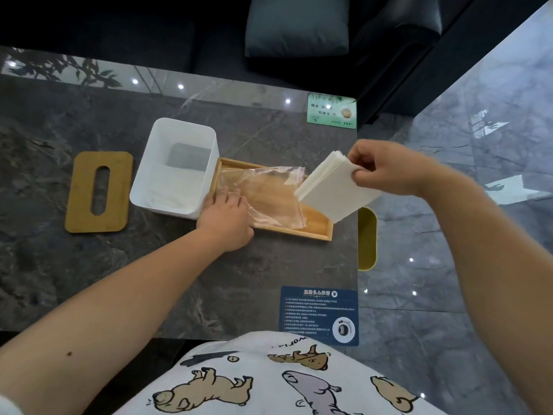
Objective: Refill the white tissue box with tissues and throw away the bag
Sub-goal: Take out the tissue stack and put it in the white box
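Note:
The white tissue box [179, 139] stands open on the dark marble table, lid off, with some white tissue low inside. Its wooden lid [82, 199] with a slot lies flat to the left. A clear plastic bag [269, 194] lies in a shallow wooden tray [320, 227] just right of the box. My left hand [226, 218] presses flat on the bag's left end, fingers spread. My right hand [386, 169] holds a stack of white tissues [335, 190] in the air above the tray's right end, pinched at the top corner.
A green card [331, 111] lies at the table's far right corner and a blue notice sticker [318, 314] at the near right. A yellow bin rim [367, 238] shows just past the table's right edge. A dark sofa with a cushion [296, 25] stands behind.

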### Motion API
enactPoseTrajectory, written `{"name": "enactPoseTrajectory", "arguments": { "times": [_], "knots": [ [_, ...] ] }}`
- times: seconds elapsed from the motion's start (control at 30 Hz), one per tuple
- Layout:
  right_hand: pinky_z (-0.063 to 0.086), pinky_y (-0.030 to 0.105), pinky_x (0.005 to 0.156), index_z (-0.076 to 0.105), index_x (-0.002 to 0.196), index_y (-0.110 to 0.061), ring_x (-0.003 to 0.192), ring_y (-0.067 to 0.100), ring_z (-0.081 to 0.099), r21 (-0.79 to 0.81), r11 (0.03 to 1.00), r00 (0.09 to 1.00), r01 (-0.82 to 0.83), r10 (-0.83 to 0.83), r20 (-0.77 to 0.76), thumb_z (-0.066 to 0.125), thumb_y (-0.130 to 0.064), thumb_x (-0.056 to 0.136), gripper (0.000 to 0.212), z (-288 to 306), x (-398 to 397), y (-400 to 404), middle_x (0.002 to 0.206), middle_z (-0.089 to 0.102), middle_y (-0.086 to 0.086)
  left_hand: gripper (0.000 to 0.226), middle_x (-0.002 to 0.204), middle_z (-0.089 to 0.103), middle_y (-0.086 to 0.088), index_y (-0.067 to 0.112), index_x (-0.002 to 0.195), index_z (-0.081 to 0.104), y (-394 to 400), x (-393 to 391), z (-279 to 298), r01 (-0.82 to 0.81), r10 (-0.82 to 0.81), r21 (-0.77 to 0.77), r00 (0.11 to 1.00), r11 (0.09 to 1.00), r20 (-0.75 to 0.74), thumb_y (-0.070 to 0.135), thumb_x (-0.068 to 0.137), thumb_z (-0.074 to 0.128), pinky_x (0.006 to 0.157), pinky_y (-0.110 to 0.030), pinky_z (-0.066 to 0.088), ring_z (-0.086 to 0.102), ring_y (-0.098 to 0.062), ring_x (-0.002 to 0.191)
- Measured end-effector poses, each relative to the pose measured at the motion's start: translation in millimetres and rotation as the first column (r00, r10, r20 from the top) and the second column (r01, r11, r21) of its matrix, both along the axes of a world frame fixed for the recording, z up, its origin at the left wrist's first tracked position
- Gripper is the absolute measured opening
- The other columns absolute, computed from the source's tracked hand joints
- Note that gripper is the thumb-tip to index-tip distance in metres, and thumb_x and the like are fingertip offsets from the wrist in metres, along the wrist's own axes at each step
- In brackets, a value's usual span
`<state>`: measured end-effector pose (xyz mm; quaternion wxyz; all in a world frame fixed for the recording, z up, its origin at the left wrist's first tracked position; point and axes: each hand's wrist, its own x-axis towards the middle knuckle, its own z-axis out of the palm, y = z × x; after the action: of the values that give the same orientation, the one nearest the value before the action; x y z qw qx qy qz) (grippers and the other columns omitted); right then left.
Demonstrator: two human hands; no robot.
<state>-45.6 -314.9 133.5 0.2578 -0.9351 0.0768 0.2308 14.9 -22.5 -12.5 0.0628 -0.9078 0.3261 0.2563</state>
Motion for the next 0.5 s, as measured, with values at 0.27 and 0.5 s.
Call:
{"name": "enactPoseTrajectory", "arguments": {
  "times": [0.27,0.5],
  "knots": [
    [0.052,0.035,0.079,0.062,0.090,-0.035,0.087,0.013,0.066,0.227,0.960,0.973,-0.164,0.195,-0.123,0.064,-0.023,0.086,0.012,54,33,40,0.090,0.070,-0.008,0.054,0.129,0.058,0.007,0.023,0.122,0.058,-7,1,75,-0.554,0.162,-0.593,0.796,0.584,-0.584,0.056,0.093,0.027,0.103,-0.035,0.035,0.048,0.007,0.119],
    [0.052,0.044,0.091,0.063,0.103,-0.028,0.095,0.016,0.067,0.324,0.926,0.962,-0.195,0.245,-0.121,0.065,-0.026,0.088,0.015,51,73,93,0.102,0.070,-0.004,0.042,0.107,0.071,-0.004,0.028,0.103,0.069,31,-5,116,-0.817,0.045,-0.515,0.543,0.259,-0.838,0.063,0.081,0.061,0.094,-0.056,0.050,0.066,-0.025,0.102]
  ]
}}
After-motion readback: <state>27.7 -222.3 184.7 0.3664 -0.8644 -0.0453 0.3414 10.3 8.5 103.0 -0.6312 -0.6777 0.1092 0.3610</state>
